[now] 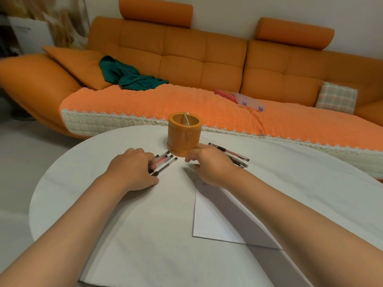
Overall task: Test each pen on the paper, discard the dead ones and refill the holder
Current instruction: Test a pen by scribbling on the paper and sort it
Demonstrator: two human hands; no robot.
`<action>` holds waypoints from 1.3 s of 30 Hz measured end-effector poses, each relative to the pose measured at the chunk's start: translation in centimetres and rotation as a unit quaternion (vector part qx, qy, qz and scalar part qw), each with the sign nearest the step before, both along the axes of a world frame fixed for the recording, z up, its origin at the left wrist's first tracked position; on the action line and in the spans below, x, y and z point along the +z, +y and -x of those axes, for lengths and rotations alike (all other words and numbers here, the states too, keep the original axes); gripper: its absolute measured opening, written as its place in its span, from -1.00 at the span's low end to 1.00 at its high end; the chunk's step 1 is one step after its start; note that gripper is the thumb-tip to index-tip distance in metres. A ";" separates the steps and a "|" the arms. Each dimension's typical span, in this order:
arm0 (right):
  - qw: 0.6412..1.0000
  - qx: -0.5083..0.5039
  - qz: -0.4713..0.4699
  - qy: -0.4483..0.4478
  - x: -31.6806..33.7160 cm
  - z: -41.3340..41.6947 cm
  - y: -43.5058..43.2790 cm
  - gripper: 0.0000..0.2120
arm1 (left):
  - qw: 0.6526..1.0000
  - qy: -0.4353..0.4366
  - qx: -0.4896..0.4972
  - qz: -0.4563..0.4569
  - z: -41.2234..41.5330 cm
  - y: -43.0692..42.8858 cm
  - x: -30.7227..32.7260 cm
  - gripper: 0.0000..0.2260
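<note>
An orange round pen holder (184,134) stands near the far edge of the white oval table (103,235), with no pens sticking out. Left of it lies a bunch of several pens (164,162); my left hand (132,168) rests on their near ends with its fingers curled over them. A second group of pens (236,155) lies right of the holder. My right hand (209,164) hovers between holder and that group, fingers loosely bent, holding nothing I can see. A white paper sheet (215,220) lies under my right forearm.
An orange sofa (186,59) runs behind the table, with a green cloth (128,75), a clear plastic box (250,102) and a checked cushion (335,98) on it. Grey floor lies to the left.
</note>
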State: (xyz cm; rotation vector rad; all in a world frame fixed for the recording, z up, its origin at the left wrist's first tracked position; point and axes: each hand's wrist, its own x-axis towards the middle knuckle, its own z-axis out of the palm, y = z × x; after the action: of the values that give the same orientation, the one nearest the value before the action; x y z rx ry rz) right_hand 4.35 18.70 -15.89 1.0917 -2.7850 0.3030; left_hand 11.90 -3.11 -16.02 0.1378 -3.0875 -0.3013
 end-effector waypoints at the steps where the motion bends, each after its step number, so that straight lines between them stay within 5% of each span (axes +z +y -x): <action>1: 0.999 0.032 0.005 0.003 0.0 -0.3 -1.1 -0.77 | 1.000 0.001 0.001 -0.001 -0.2 -0.3 0.0 -0.80; 11: 0.988 0.138 -0.038 0.065 -1.8 -1.4 -5.6 -0.81 | 0.998 0.033 -0.037 -0.036 -2.0 -2.0 -0.7 -0.87; 17: 0.991 0.129 -0.022 0.006 -0.7 -2.1 -4.1 -0.84 | 0.994 0.059 -0.079 -0.038 -1.8 -1.2 -0.3 -0.85; 25: 0.997 0.075 0.020 0.002 0.1 -3.1 1.9 -0.84 | 0.981 0.076 -0.073 -0.161 -0.8 2.9 0.2 -0.92; 30: 0.998 0.048 0.020 -0.032 -0.2 -4.2 5.3 -0.66 | 0.946 0.111 -0.100 -0.289 -0.2 7.1 -0.7 -0.95; 33: 0.998 0.038 0.036 -0.035 -0.6 -4.6 7.0 -0.73 | 0.924 0.122 -0.125 -0.340 0.1 9.4 -1.3 -0.91; 39: 1.000 0.025 0.005 0.019 -1.5 -3.6 10.3 -0.74 | 0.921 0.068 -0.160 -0.350 0.8 11.4 -1.9 -0.93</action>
State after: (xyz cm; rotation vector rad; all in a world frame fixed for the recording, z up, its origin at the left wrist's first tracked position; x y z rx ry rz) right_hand 7.98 29.00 -17.43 1.1534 -2.7244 0.2987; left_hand 11.08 8.26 -17.88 -0.3592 -2.6966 -1.3467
